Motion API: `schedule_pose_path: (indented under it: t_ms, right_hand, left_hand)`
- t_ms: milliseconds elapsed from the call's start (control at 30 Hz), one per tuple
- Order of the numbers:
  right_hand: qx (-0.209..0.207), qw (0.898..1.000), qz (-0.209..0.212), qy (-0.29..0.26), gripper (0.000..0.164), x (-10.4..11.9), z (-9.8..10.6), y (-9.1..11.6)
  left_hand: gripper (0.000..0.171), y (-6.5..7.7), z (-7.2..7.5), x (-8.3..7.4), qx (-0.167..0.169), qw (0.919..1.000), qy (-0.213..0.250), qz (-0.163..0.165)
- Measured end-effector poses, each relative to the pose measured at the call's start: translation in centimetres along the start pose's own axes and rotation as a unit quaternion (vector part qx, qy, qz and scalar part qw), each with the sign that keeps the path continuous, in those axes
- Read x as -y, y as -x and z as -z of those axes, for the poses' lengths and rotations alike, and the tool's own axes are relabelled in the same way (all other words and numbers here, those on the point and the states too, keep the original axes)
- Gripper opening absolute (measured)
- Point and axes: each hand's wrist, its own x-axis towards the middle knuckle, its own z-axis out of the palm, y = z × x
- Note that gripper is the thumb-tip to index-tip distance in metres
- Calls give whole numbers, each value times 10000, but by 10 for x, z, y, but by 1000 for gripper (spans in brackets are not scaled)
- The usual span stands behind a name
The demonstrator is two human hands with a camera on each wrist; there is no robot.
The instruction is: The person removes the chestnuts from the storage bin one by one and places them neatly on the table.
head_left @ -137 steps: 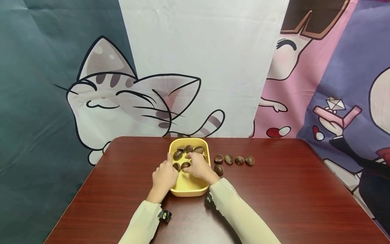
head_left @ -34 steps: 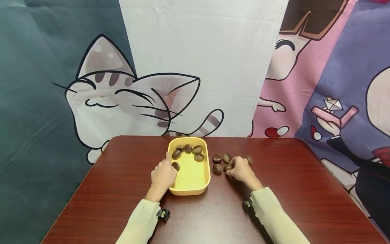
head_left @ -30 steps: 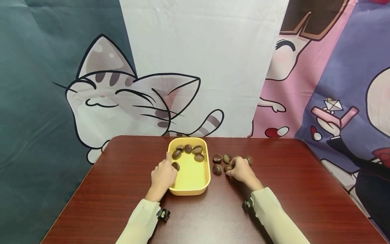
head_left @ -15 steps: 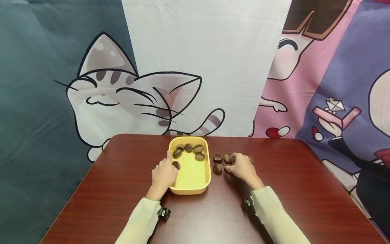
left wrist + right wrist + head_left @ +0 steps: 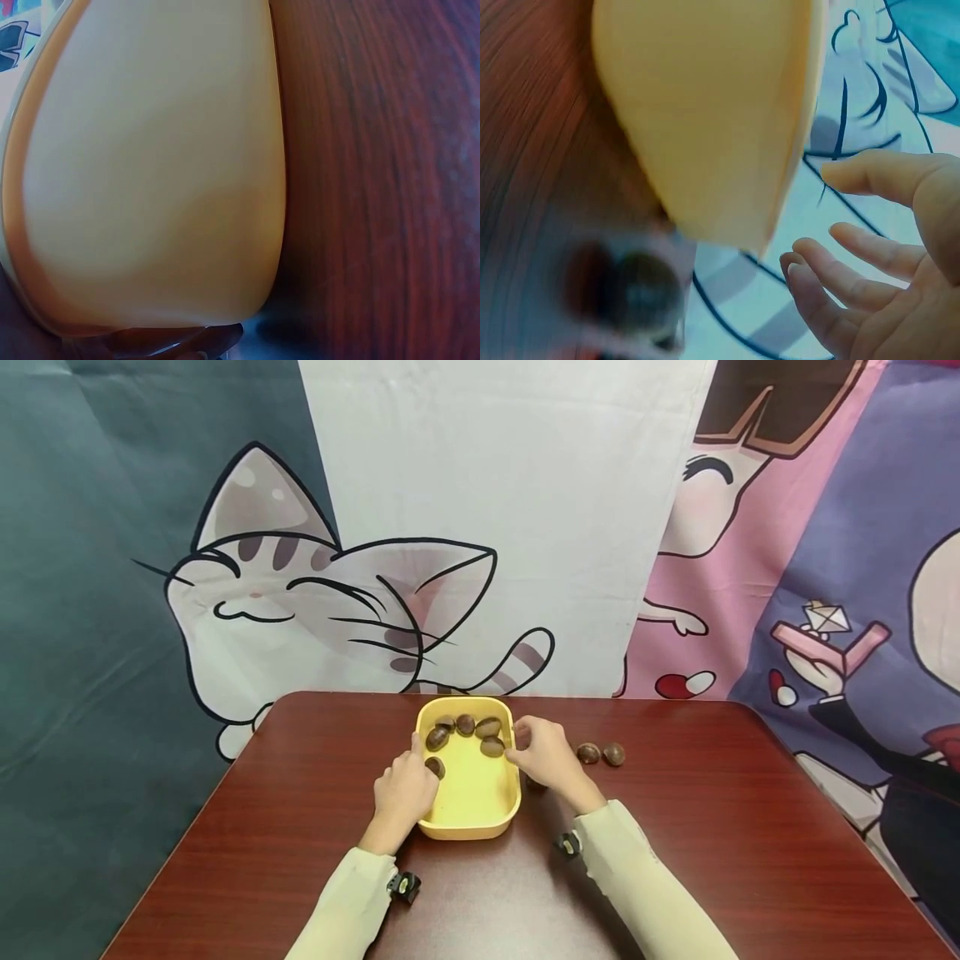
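Note:
A yellow plastic bin [image 5: 468,837] stands on the table with several brown chestnuts inside, mostly toward its far end; one chestnut [image 5: 435,767] lies by the left wall. My left hand [image 5: 405,787] holds the bin's left rim, index finger stretched along it. My right hand [image 5: 546,752] is over the right rim, fingertips near a chestnut [image 5: 492,746] in the bin. In the right wrist view its thumb and fingers are spread apart with nothing between them. Two chestnuts [image 5: 588,753] show on the table to its right, and another [image 5: 646,292] sits beneath it.
The dark red wooden table [image 5: 300,827] reaches back to a printed cloth backdrop [image 5: 480,460] with cartoon figures. My right hand and forearm hide part of the chestnuts lying beside the bin.
My right hand carried a chestnut from the bin to the table, let go of it beside the others, and has moved back left over the bin's rim. The left hand stays put.

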Motion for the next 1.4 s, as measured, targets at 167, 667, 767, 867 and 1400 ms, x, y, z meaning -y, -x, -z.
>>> schedule_pose_path:
  t_ms: [167,667,767,867,1400]
  right_hand:
    - [206,9997,139,-75,36,17,-16,-2]
    - [959,9932,575,-311,36,53,-62,-3]
    - [996,9917,756,-313,33,56,-71,-3]
    - [1034,9898,916,-342,28,56,-79,-3]
    - [1021,9902,930,224,10,56,-110,-4]
  left_hand:
    - [64,0,0,0,77,10000,33,24]
    - [62,-1,4,0,32,9999,78,110]
    - [62,-1,4,0,17,9999,79,121]
    - [63,-1,3,0,-39,9999,94,110]
    - [61,-1,2,0,-83,9999,71,98]
